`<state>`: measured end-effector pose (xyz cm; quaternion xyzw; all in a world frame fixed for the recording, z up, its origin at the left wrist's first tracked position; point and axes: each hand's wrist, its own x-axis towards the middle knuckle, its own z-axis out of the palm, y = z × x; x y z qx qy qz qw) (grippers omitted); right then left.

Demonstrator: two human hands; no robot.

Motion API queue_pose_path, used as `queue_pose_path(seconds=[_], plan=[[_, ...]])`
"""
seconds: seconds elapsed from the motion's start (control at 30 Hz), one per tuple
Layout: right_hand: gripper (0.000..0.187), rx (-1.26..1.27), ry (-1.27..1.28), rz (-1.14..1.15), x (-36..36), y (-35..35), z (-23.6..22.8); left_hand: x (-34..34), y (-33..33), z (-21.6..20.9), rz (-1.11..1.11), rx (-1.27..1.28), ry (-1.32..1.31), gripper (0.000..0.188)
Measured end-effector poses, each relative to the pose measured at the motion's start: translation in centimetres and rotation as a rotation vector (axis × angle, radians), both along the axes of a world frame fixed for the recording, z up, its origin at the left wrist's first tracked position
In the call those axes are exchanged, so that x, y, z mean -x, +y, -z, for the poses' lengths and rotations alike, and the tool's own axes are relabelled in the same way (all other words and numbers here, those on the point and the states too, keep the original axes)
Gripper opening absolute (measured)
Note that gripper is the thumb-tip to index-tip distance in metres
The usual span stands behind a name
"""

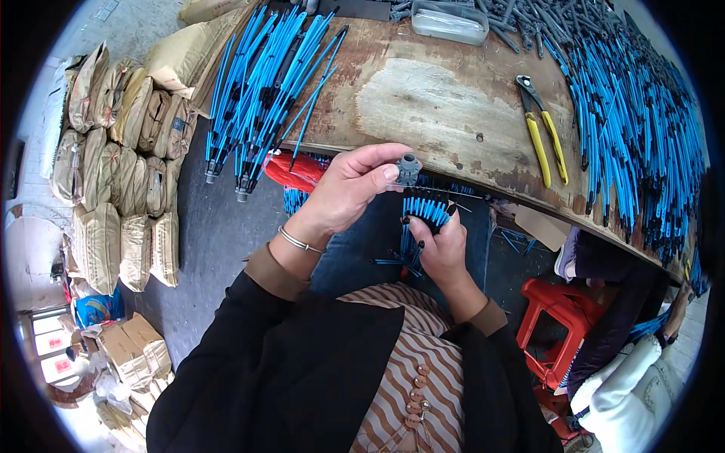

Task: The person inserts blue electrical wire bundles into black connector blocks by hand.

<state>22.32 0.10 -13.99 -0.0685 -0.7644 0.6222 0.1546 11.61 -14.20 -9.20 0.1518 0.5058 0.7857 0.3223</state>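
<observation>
A wood-topped counter (423, 94), its surface worn pale in the middle, spans the upper part of a workroom, with brown sacks (98, 241) stacked on the floor to its left. A dense pile of blue rods (634, 136) with black ends covers the counter's right side; below it, another person in dark trousers (623, 328) shows only in part. A looser sheaf of blue rods (276, 72) lies at the counter's left, some ends jutting past the near edge. Beneath the right side stands a red stool (580, 321), near the trousers. Yellow-handled pliers (536, 140) lie on the wood, just left of the dense pile — handles spread, pointing toward the near edge. At that edge, two bare hands work side by side: the left hand (353, 189) pinches with thumb and fingers closed together, while the right hand (444, 245), lower down, keeps its fingers curled in a full grip. A clear plastic tub (451, 30) sits at the counter's far side. Within the right grip is a bunch of thin blue sticks (427, 210), tips upward; smallest of all — a gray fitting (408, 172) with a round opening, held in the left fingertips.
</observation>
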Motion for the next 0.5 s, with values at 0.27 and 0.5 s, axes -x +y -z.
queue_pose_path(seconds=[0.27,0.5], plan=[[0.030,-0.004,-0.050,0.016,0.4,-0.1,-0.4,-1.3,0.3,-1.4,-0.033,0.117,0.375,0.049],[0.031,0.000,-0.065,0.019,0.4,-0.3,-0.5,-2.0,1.1,-1.7,-0.300,0.450,0.745,0.047]])
